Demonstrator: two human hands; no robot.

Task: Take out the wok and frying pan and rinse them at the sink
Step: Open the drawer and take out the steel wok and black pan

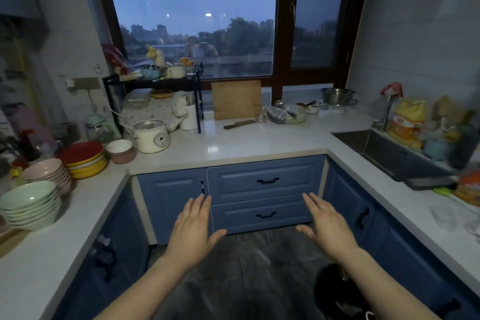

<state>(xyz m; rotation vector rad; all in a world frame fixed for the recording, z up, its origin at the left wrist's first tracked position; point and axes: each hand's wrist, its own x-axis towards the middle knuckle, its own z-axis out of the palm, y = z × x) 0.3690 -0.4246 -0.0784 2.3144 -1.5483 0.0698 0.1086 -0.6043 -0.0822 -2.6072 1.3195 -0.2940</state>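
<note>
No wok or frying pan shows anywhere in the head view. My left hand (193,228) and my right hand (327,226) are held out flat, palms down, fingers apart, holding nothing. Both hover in front of the blue cabinet fronts: a narrow door (171,202) on the left and two drawers (265,182) (262,213) with black handles, all shut. The steel sink (389,156) is sunk into the right counter, with its faucet (388,112) behind it.
Stacks of green bowls (30,205), pink bowls (48,171) and red and yellow plates (83,158) crowd the left counter. A small cooker (152,135), a rack (155,96), a cutting board (236,99) and a knife (239,124) stand at the back. Bags and bottles (407,122) line the sink.
</note>
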